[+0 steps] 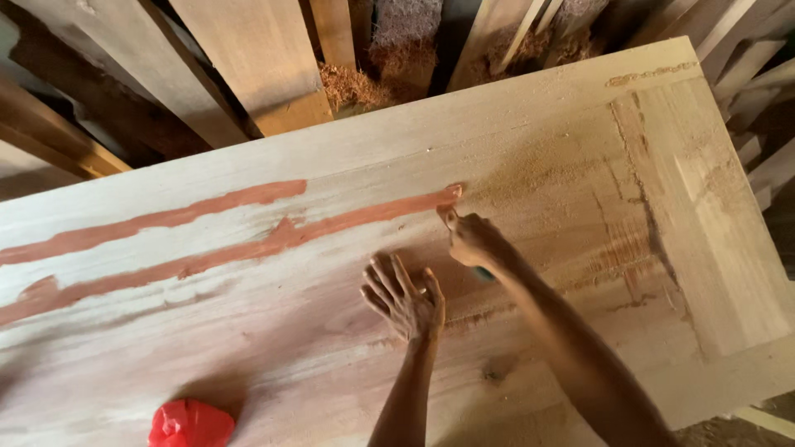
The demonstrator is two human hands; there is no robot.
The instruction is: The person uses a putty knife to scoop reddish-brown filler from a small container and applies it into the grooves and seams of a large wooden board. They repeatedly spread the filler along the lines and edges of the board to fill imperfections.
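A large pale wooden panel (248,331) fills the view, with two long stripes of reddish-brown filler paste (273,240) running across its left and middle. My left hand (404,298) lies flat on the wood, fingers spread, holding nothing. My right hand (472,240) is closed around a small tool with a teal handle (484,274). Its fingertip or tool tip presses at the right end of the lower paste stripe (451,194). Loose sawdust (538,170) covers the wood just right of that spot.
A crumpled red plastic bag (190,424) lies on the panel near the lower left. Wooden planks (248,58) lean behind the far edge, with heaps of shavings (364,83) between them. More planks (762,99) stand at the right.
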